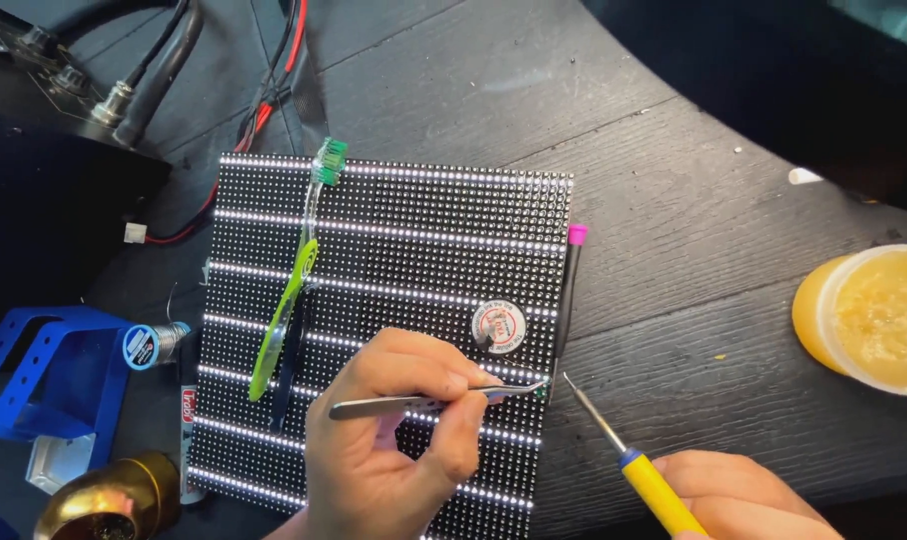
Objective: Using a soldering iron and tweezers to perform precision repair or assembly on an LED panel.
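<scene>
Tweezers (pixel 424 402) pinched in left grip (pixel 394 440)

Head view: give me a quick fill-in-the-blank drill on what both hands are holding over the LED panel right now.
1. The left hand pinches metal ______ whose tips meet the right edge of the LED panel.
2. The right hand holds a soldering iron with a ______ handle.
3. A green ______ lies on the panel's left part.
4. The open tub at the right edge holds ______ paste.

Missing words: tweezers; yellow; toothbrush; yellow
</scene>
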